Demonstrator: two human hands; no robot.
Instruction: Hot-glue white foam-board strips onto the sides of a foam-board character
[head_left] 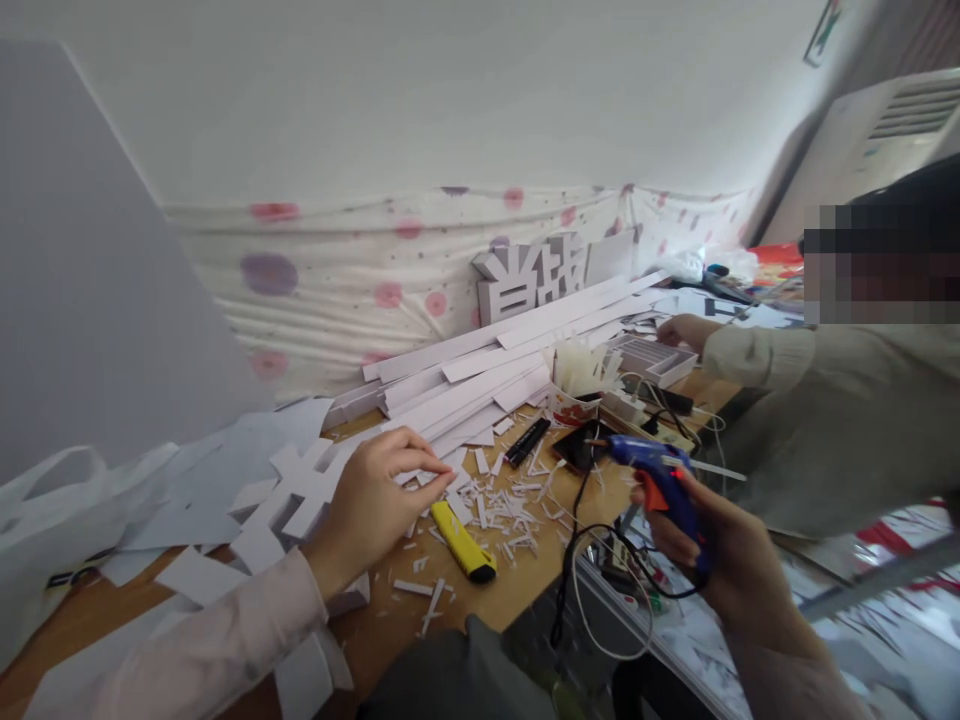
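Note:
My right hand [720,545] is wrapped round a blue hot glue gun [679,500] with an orange trigger, its nozzle pointing left over the table. A clear glue stick [709,468] sticks out of its back. My left hand [386,485] hovers over the scraps with thumb and fingertips pinched together; whatever may be between them is too small to make out. Just below it lies a yellow utility knife [463,540]. White foam-board letter pieces [300,490] sit behind and left of my left wrist.
Long white strips [480,370] are stacked along the wall. Small offcuts [517,510] litter the wooden table [480,605]. A tub [574,405] holds glue sticks, near a dark phone [581,445] and cables [577,540]. Finished white characters [525,280] lean at the back. A co-worker [847,400] works at right.

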